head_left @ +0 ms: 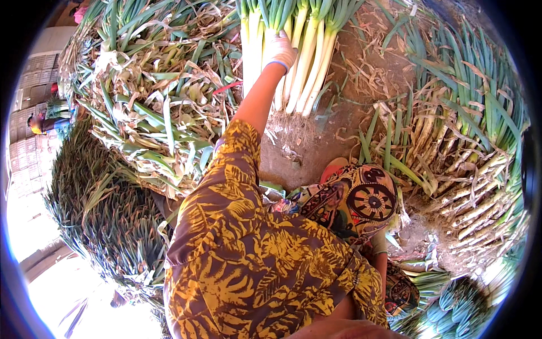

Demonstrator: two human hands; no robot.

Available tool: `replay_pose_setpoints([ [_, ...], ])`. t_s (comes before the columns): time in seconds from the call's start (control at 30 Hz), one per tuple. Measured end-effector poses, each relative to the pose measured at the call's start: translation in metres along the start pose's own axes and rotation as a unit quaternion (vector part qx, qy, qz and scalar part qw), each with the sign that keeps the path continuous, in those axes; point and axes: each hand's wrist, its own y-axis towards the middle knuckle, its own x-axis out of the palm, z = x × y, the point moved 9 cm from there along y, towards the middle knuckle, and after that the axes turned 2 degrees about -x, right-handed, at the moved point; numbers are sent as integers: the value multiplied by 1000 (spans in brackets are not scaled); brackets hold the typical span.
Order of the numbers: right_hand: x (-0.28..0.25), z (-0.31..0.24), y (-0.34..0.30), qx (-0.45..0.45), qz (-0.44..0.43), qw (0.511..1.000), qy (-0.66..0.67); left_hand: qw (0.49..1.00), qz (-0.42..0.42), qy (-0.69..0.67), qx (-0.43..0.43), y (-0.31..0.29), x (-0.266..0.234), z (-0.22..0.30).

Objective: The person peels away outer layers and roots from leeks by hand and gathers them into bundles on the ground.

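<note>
My left arm reaches far forward, and my left hand (280, 52), in a pale glove, is closed around a green onion (276, 24) just below where its leaves spread. Several peeled green onions (309, 62) with long white stems lie side by side under and beside that hand, leaves pointing away from me and roots toward me. My right hand (379, 242), also in a pale glove, hangs low beside my patterned knee (368, 198). Its fingers are hidden behind the knee, so what it holds, if anything, does not show.
Stripped leaves (164, 113) are heaped at the left. Unpeeled green onions with soiled stems (474, 192) lie at the right. A dense dark-green stack (107, 220) stands at the lower left, and tied bundles (451, 311) lie at the lower right. A person (48, 123) is far left.
</note>
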Motion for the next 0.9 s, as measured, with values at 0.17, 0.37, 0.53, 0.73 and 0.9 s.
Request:
replay_pose_setpoints([
  [0.17,12,-23,-4,-63,10,993,-100,993,-116,-9,-22,26,0,5],
  [0.37,11,-25,7,-79,-24,944,-321,942,-188,-276,34,72,19,-58],
  [0.53,22,-37,2,-132,4,956,-263,878,-209,-428,54,27,-54,-7],
  [0.73,15,-12,12,-140,-10,948,-286,892,-183,-411,52,40,-10,0],
  [0.9,7,7,11,-95,0,973,-210,975,-99,-184,80,46,22,0],
])
